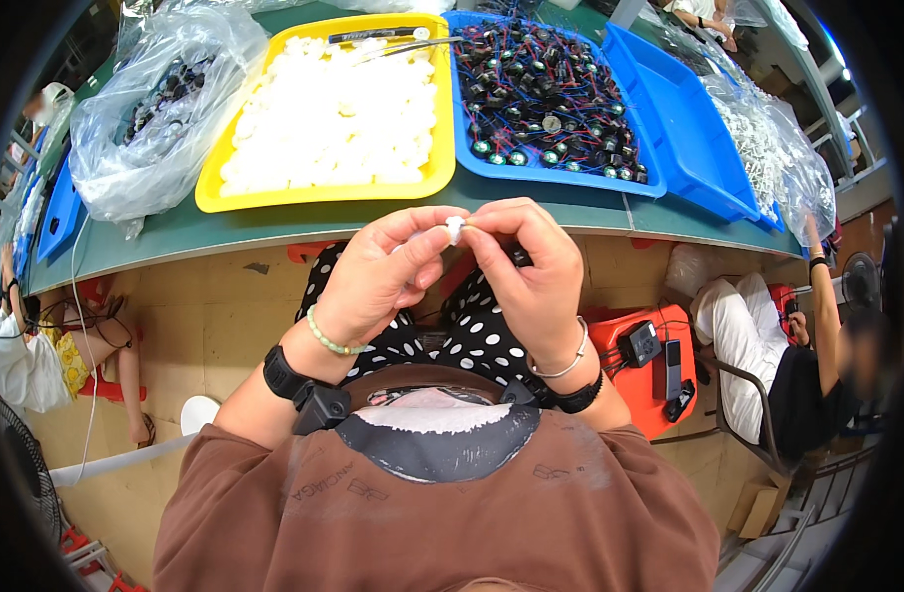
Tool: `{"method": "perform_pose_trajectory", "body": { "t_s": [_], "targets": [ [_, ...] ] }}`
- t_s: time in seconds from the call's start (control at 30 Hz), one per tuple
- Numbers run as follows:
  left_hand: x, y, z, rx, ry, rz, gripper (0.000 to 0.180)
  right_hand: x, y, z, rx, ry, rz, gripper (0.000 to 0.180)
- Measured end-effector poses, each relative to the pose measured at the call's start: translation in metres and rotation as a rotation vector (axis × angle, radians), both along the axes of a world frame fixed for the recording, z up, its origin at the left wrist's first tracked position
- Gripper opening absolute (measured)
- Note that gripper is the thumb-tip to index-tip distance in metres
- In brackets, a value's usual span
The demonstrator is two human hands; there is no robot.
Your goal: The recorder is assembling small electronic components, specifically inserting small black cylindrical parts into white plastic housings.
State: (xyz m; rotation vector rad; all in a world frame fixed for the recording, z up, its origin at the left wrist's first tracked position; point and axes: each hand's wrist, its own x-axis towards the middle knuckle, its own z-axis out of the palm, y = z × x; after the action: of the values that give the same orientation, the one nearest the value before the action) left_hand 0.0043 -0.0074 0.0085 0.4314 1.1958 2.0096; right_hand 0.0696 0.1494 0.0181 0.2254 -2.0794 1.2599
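Observation:
A small white plastic piece (454,231) sits between the fingertips of both hands, just off the table's near edge and above my lap. My left hand (398,259) pinches it from the left with thumb and forefinger. From the other side, the thumb and forefinger of my right hand (533,259) close on the same piece. Beyond the hands stands a yellow tray (211,193) heaped with similar white pieces. Beside it, a blue tray (570,182) holds many small black round parts with red and blue wires. Tweezers (409,47) and a black-handled tool (365,36) lie across the yellow tray's far end.
A clear plastic bag (107,148) of dark parts lies left on the green table (274,229). At right are another blue tray (704,148) and a bag of white parts (758,148). Below, a red stool (625,395) holds black devices. People sit on both sides.

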Motion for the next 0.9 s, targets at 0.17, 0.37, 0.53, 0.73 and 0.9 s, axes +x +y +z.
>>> {"method": "perform_pose_trajectory", "body": {
  "t_s": [0.17,0.37,0.53,0.73,0.9],
  "targets": [
    [0.0,-0.001,0.001,0.043,-0.058,0.038,0.029,0.003,-0.002,0.005,-0.019,-0.052,-0.022,0.011],
    [0.001,0.002,-0.001,0.032,-0.039,0.028,0.028,-0.004,0.003,0.001,0.109,0.068,0.013,0.012],
    [0.0,0.001,-0.001,0.08,-0.077,0.038,0.027,0.003,0.0,0.013,0.031,-0.119,-0.019,0.014],
    [0.001,0.002,0.0,0.07,-0.069,0.045,0.029,0.002,0.005,0.005,0.171,0.023,-0.048,0.015],
    [0.001,0.002,-0.004,0.051,-0.038,0.016,0.032,-0.002,0.004,0.001,0.188,0.084,-0.032,0.016]
  ]
}}
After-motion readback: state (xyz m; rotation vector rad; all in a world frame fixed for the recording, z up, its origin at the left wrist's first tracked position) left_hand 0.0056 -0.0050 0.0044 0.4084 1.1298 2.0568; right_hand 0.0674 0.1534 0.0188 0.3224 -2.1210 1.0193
